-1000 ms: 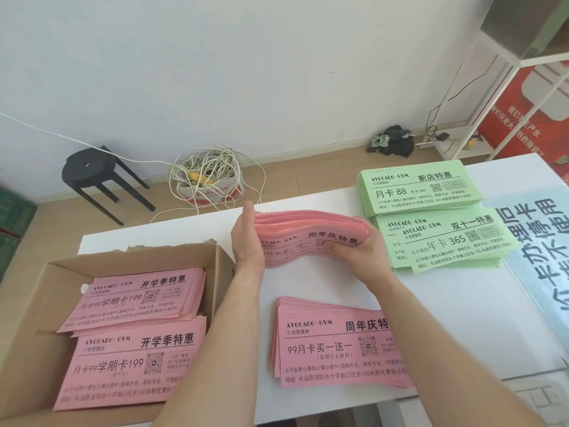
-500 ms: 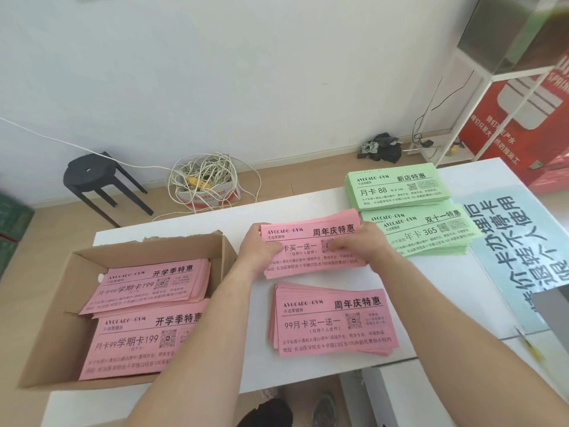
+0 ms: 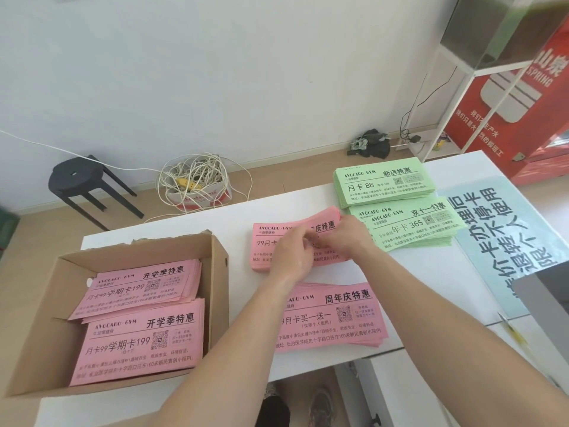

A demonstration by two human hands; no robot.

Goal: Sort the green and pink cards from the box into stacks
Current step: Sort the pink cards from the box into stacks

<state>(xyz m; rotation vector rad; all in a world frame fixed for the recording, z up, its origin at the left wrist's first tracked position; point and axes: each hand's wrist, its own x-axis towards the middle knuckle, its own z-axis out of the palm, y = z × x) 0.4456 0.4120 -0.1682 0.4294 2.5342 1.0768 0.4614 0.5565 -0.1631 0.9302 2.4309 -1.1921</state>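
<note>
- Table [image 3: 415, 272]: the white sorting surface. It carries four stacks, grouped by colour so that each kind stays apart.
- Green stacks: one at the far right [image 3: 381, 181] and a second just in front of it [image 3: 415, 224]. The second is loosely fanned, with its back edge overlapping the front edge of the first.
- Near pink stack [image 3: 338, 315]: lies flat close to the table's front edge, partly hidden by the left forearm.
- Far pink stack [image 3: 264, 238]: the cards being handled. It lies beyond the near pink stack and just left of the green ones. Its left end is flat on the table and its right end is still curled upward, probably because it has not yet been released.
- Right hand [image 3: 345, 238]: grips the raised right end of the far pink stack, apparently to steady it as it settles.
- Left hand [image 3: 292, 251]: hovers over the middle of the same stack with its fingers curled. Motion blur hides whether it pinches a card or only presses, so its grip cannot be told.
- Box [image 3: 220, 272]: open cardboard at the left, touching the table edge. It still holds two pink piles, one at the back [image 3: 138, 288] and one at the front [image 3: 138, 343], so sorting appears unfinished.
- Blue sheet [image 3: 505, 229]: a printed notice at the right, no part of the task.
- Change: one second ago the far pink stack was held bowed in the air between both hands. Half a second ago it was lower, with a hand at each end. It now rests on the table, and the left hand has moved from its left end to its middle.
</note>
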